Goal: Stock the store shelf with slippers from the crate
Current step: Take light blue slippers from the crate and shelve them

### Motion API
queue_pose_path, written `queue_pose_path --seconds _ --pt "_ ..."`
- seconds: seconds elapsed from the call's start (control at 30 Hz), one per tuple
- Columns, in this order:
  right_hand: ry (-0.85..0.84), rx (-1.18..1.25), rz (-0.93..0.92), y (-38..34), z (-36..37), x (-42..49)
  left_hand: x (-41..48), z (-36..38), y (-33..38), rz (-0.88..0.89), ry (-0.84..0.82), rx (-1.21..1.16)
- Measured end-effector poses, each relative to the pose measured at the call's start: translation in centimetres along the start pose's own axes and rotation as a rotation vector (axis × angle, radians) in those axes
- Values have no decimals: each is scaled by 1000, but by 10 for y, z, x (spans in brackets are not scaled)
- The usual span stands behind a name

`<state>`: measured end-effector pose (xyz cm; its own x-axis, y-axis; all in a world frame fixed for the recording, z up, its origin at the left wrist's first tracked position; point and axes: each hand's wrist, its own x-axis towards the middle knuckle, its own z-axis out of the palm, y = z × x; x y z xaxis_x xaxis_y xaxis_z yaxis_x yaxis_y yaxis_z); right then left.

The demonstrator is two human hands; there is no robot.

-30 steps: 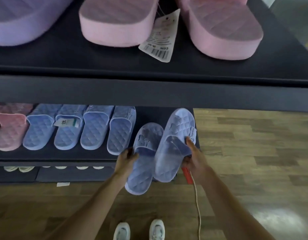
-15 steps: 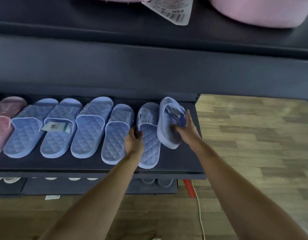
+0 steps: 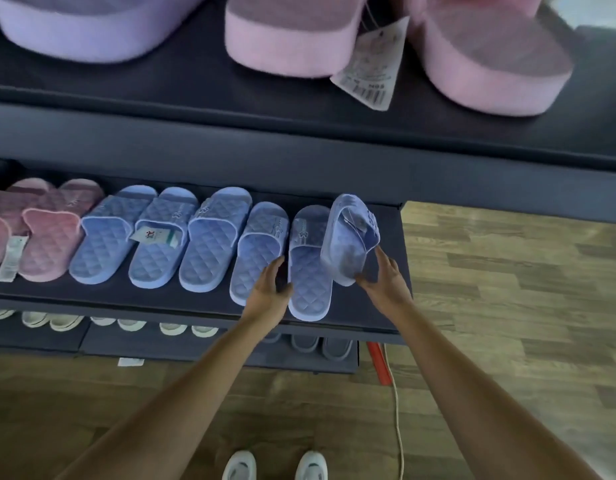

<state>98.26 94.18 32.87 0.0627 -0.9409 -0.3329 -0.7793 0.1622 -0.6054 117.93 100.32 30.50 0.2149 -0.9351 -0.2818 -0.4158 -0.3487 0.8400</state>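
Observation:
A row of blue quilted slippers lies on the dark middle shelf, with pink pairs at its left end. The last flat blue slipper lies near the shelf's right end. My left hand rests at its left edge with relaxed fingers, the thumb against its side. Its mate, another blue slipper, is tilted up on its side and leans over the flat one. My right hand holds this tilted slipper at the heel, between thumb and fingers. No crate is in view.
The upper shelf juts out overhead, carrying thick purple and pink slippers and a hanging price tag. White and grey slippers sit on the lowest shelf. A red object and a white cord lie on the wood floor.
Both slippers went from in front of the shelf onto it. The left one now lies flat and my left hand has loosened. The right one is still tilted in my right hand.

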Motion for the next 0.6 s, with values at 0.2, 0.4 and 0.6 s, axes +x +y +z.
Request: queue_pose_path --seconds 0.2,0.4,0.6 --pt "-50 -236 -135 -36 -14 -47 -53 -75 14 25 70 93" --pt "-70 -438 -383 -92 -10 -89 -106 -158 17 -39 177 193" --pt "-112 -577 -552 -164 19 -128 -158 -245 -9 -86 281 259"
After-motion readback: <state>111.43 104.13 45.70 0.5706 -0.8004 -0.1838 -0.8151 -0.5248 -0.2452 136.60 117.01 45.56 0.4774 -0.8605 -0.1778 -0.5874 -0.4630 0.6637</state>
